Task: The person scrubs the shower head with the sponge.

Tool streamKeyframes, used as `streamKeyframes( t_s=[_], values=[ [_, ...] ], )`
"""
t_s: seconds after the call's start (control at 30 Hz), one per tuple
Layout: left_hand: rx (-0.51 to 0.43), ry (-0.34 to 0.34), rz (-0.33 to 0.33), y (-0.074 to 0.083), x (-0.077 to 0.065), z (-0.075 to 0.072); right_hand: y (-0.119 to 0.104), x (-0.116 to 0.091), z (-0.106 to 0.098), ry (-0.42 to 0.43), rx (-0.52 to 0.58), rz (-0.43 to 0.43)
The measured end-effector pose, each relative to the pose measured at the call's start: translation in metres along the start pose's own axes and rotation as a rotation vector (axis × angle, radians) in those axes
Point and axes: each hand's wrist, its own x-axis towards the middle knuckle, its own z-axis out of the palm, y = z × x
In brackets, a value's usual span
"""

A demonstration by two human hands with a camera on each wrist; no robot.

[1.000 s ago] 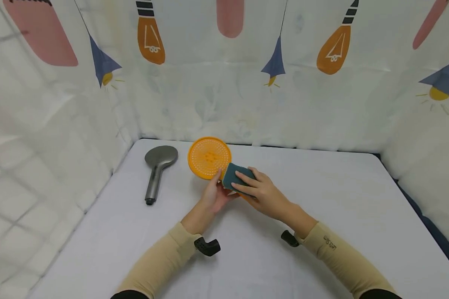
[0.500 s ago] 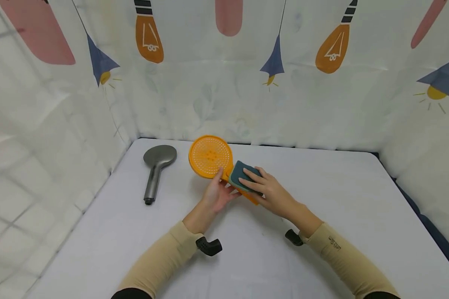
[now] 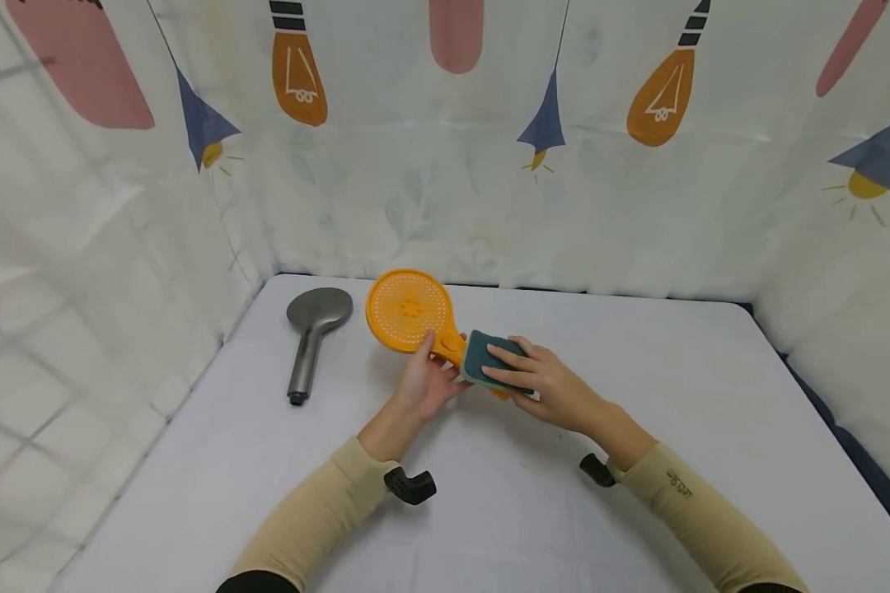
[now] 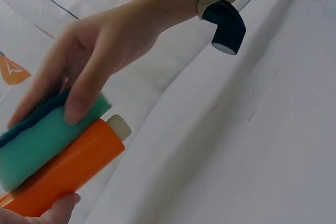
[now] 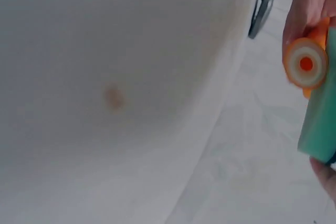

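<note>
My left hand (image 3: 424,387) grips an orange shower head (image 3: 408,311) near its neck, its perforated round face turned up. In my right hand (image 3: 552,383) is a two-layer sponge (image 3: 482,361), dark teal on top and light green beneath. The sponge's green side lies along the orange handle (image 4: 84,163), covering much of it in the head view. Past the sponge, the handle's pale threaded end shows in the left wrist view. Seen end-on in the right wrist view, that threaded end (image 5: 306,63) sits beside the sponge (image 5: 317,116).
A grey shower head (image 3: 319,311) lies on the white-covered table (image 3: 638,478), left of my hands. Printed cloth walls (image 3: 445,198) with bulb and lamp patterns stand behind the table and at its sides.
The sponge and my right hand have moved right along the handle, away from the round face. More of the shower head's neck now shows. My left hand keeps its grip, almost in place.
</note>
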Motion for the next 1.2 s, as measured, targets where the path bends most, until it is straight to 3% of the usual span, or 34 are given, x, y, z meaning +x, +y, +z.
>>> streamKeyframes(
  t_s=[0.13, 0.4, 0.53, 0.73, 1.0, 1.07, 1.2],
  values=[
    [0.039, -0.03, -0.01, -0.006, -0.001, 0.005, -0.005, 0.01, 0.006, 0.028, -0.018, 0.053],
    [0.023, 0.04, 0.009, 0.0, 0.0, 0.002, 0.002, -0.011, -0.001, -0.033, -0.018, -0.077],
    [0.019, 0.008, 0.028, 0.003, -0.001, 0.002, 0.01, -0.018, -0.005, -0.009, 0.011, -0.031],
    [0.037, -0.023, 0.006, -0.002, -0.002, 0.008, 0.002, -0.002, 0.0, 0.05, -0.03, -0.007],
    [0.115, 0.01, 0.003, 0.003, -0.002, 0.004, -0.003, -0.007, 0.0, -0.016, -0.062, -0.185],
    [0.122, 0.006, 0.009, 0.004, -0.003, 0.004, -0.001, -0.009, -0.001, -0.02, -0.051, -0.17],
    [0.109, -0.017, -0.003, 0.002, -0.004, 0.004, 0.002, -0.002, 0.001, 0.034, -0.014, -0.028]
  ],
)
